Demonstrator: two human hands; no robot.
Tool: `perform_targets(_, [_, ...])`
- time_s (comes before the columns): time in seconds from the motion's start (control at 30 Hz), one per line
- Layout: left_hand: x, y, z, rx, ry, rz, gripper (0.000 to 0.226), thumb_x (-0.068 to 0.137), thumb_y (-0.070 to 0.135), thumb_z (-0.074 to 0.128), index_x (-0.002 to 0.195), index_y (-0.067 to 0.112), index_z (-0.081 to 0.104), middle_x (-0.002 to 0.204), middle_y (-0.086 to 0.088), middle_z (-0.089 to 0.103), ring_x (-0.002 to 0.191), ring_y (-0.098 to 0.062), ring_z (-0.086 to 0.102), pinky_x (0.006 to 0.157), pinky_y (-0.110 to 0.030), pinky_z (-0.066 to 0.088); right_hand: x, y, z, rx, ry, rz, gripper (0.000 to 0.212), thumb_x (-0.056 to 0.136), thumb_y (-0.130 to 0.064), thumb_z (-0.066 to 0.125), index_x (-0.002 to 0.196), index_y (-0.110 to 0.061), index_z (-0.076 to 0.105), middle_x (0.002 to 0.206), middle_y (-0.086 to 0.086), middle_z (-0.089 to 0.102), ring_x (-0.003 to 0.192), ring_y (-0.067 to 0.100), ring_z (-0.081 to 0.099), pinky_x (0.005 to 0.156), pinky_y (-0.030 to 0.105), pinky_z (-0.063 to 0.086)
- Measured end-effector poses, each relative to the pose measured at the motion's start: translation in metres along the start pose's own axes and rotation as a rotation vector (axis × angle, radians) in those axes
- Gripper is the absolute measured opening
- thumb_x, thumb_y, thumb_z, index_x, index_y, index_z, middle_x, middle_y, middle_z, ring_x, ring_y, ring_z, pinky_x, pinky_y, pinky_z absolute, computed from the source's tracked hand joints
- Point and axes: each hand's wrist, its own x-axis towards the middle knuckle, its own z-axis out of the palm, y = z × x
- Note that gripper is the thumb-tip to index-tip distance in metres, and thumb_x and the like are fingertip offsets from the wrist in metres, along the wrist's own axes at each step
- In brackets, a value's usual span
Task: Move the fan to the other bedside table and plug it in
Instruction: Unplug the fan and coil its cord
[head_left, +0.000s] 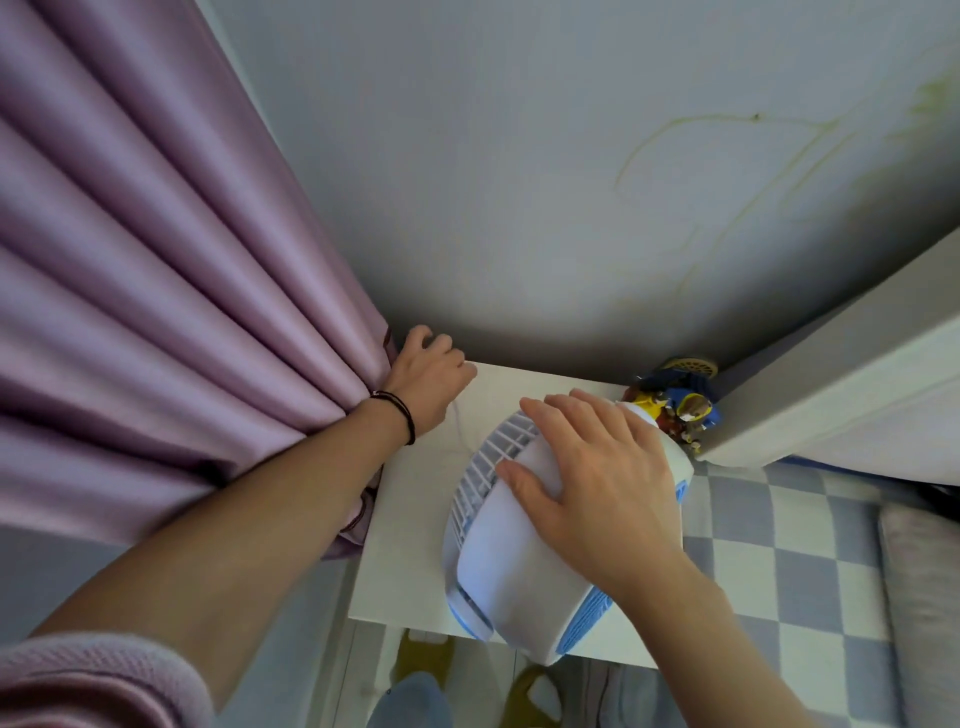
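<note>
A white fan (514, 566) with blue trim and a white grille stands on the white bedside table (410, 525). My right hand (597, 478) lies flat on top of the fan's housing, fingers spread over it. My left hand (428, 379) reaches to the table's back left corner by the wall, fingers curled; what it holds is hidden. A thin white cord (460, 428) runs across the tabletop from that hand toward the fan.
A purple curtain (156, 291) hangs at the left, touching my left forearm. A small colourful figurine (675, 408) stands at the table's back right corner. The white headboard (841, 379) and checkered bedding (800, 561) lie to the right. The grey wall is behind.
</note>
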Motion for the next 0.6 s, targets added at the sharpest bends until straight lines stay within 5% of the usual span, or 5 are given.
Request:
perform_targets(0.1, [-0.002, -0.010, -0.015, 0.035, 0.198, 0.040, 0.032, 0.038, -0.003, 0.067, 0.058, 0.018, 0.051, 0.055, 0.004, 0.053, 0.064, -0.022, 0.057, 0.076, -0.033, 0.029, 0.000, -0.001, -0.001, 0.009, -0.010, 0.002, 0.049, 0.080, -0.053, 0.038, 0.109, -0.023, 0.065, 0.106, -0.001, 0.071, 0.102, 0.025, 0.065, 0.089, 0.044, 0.049])
perform_targets(0.43, [-0.005, -0.027, -0.075, -0.198, 0.759, -0.129, 0.030, 0.051, -0.008, 0.061, 0.065, 0.017, 0.051, 0.062, -0.005, 0.054, 0.071, -0.020, 0.035, 0.065, -0.031, 0.027, 0.002, -0.003, -0.007, 0.037, -0.079, 0.012, 0.047, 0.077, -0.052, 0.039, 0.100, -0.024, 0.068, 0.098, -0.003, 0.071, 0.098, 0.023, 0.067, 0.084, 0.042, 0.052])
perform_targets(0.6, [-0.001, -0.035, -0.133, -0.369, 0.735, -0.242, 0.032, 0.065, 0.036, 0.070, 0.084, 0.015, 0.057, 0.085, -0.009, 0.057, 0.065, -0.023, 0.058, 0.051, -0.022, 0.038, 0.001, 0.000, -0.011, 0.092, -0.187, -0.005, 0.057, 0.084, -0.055, 0.027, 0.124, -0.025, 0.054, 0.129, -0.003, 0.057, 0.126, 0.022, 0.047, 0.107, 0.042, 0.032])
